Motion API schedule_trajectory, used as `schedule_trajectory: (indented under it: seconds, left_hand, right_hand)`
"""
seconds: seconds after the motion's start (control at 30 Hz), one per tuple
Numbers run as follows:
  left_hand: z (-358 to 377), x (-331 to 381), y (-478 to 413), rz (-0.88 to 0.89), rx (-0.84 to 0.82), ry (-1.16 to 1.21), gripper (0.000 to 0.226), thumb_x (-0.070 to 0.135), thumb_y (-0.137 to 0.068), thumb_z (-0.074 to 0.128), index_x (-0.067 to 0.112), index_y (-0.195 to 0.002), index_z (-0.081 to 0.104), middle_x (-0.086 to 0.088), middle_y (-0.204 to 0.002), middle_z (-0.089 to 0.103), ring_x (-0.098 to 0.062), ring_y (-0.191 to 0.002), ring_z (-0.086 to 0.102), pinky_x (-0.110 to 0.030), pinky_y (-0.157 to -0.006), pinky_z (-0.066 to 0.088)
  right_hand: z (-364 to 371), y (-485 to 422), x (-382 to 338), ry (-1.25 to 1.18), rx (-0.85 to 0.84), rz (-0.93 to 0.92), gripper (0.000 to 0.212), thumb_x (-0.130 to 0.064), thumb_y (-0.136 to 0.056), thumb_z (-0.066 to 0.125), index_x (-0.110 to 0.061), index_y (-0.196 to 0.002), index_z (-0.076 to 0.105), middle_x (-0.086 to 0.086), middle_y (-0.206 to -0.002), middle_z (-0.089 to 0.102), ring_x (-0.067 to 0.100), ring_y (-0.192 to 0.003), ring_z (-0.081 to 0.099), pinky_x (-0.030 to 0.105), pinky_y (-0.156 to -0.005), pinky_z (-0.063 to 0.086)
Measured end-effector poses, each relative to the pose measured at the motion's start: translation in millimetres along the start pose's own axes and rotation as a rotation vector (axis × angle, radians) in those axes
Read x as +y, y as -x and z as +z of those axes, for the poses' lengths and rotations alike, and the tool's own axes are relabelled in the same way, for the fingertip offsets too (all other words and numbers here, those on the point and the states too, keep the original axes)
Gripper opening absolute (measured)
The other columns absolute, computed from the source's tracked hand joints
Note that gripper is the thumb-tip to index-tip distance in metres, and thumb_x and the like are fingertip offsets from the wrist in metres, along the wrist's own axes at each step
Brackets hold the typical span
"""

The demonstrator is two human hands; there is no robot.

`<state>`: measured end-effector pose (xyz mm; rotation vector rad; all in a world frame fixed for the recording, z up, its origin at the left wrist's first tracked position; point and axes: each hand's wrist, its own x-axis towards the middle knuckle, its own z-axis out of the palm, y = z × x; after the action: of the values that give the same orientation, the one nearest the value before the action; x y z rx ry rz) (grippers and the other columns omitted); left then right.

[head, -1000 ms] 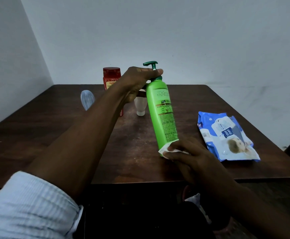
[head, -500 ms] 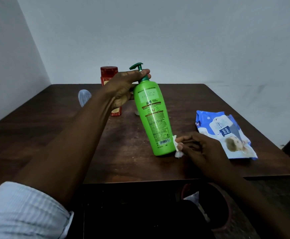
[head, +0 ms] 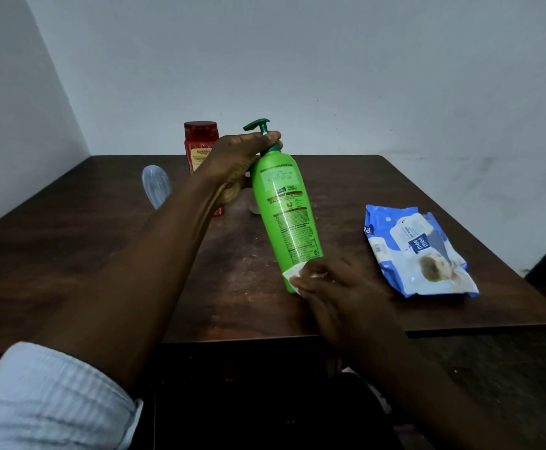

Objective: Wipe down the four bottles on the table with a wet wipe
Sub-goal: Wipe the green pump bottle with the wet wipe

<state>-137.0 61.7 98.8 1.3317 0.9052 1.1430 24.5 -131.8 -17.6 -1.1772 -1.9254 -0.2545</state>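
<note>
Gripping the neck of the green pump shampoo bottle [head: 283, 209] just under its dark green pump head [head: 257, 124], your left hand [head: 232, 164] is clenched around it and holds it tilted, top leaning away to the left, base resting near the front middle of the bench [head: 70, 241]. Your right hand [head: 340, 287] is closed on a white wet wipe [head: 292, 277], pressing it against the bottle's lower front, right at the base.

Behind your left hand stands a red-capped jar-shaped bottle [head: 200, 138], partly hidden; a clear bottle [head: 156, 186] sits to its left, and a small pale bottle [head: 253, 209] peeks out behind the green one, too hidden to describe. The blue wet-wipe pack [head: 418, 251] lies flat to your right, well apart from the work.

As I judge it, you are on the green bottle's lower section, with the others still to check. Watch the tilt: with only the base edge on the bench, a hard push from the wipe could skid the base leftward. A wet surface may also slip in your grip, and a swing of the pump head could knock the red-capped bottle just behind it
</note>
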Motion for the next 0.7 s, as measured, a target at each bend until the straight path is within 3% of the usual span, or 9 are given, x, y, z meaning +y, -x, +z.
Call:
schedule_trajectory:
  seconds: [0.23,0.33,0.47,0.57,0.7]
  left_hand:
    - [2.1,7.1,3.7,0.0,-0.016,-0.06,0.028,0.03,-0.09,0.073,0.009,-0.11,0.075,-0.003,-0.103,0.075,-0.014,-0.08,0.068,-0.029,-0.068,0.059]
    - [0.3,8.2,6.2,0.001,-0.02,-0.058,0.028,0.029,-0.09,0.073,0.009,-0.11,0.075,-0.003,-0.101,0.075,-0.011,-0.075,0.068,-0.029,-0.065,0.058]
    - [-2.5,11.7,10.1,0.012,-0.032,-0.042,0.029,0.029,-0.091,0.072,0.009,-0.113,0.074,-0.003,-0.105,0.076,-0.009,-0.073,0.07,-0.027,-0.062,0.057]
    - [0.7,14.8,12.2,0.033,-0.064,-0.042,0.029,0.029,-0.092,0.071,0.012,-0.115,0.074,-0.002,-0.112,0.076,-0.012,-0.084,0.07,-0.027,-0.066,0.058]
    - [10.5,21.5,15.5,0.072,-0.105,-0.088,0.028,0.03,-0.093,0.07,0.017,-0.116,0.075,-0.001,-0.112,0.076,-0.008,-0.085,0.071,-0.024,-0.062,0.057]
  right_hand:
    - [10.8,-4.0,-4.3,0.073,-0.142,-0.141,0.017,-0.009,-0.081,0.065,-0.013,-0.094,0.076,-0.003,-0.11,0.068,0.021,-0.1,0.059,0.033,-0.075,0.057]
    - [6.0,-0.3,-0.3,0.002,-0.07,-0.107,0.021,-0.013,-0.087,0.06,-0.016,-0.098,0.077,-0.003,-0.11,0.068,0.017,-0.101,0.06,0.028,-0.079,0.055]
    - [2.0,5.8,9.9,-0.104,0.104,0.06,0.027,-0.005,-0.083,0.074,-0.02,-0.105,0.077,-0.005,-0.114,0.06,0.008,-0.098,0.062,0.025,-0.085,0.053]
    - [1.3,-4.6,12.3,-0.093,0.103,0.043,0.025,-0.006,-0.082,0.074,-0.015,-0.106,0.078,-0.001,-0.111,0.06,0.005,-0.099,0.057,0.013,-0.091,0.046]
    - [-0.9,-39.7,17.0,-0.075,0.093,0.028,0.025,-0.002,-0.081,0.077,-0.013,-0.104,0.078,0.007,-0.109,0.065,0.008,-0.099,0.057,0.007,-0.093,0.039]
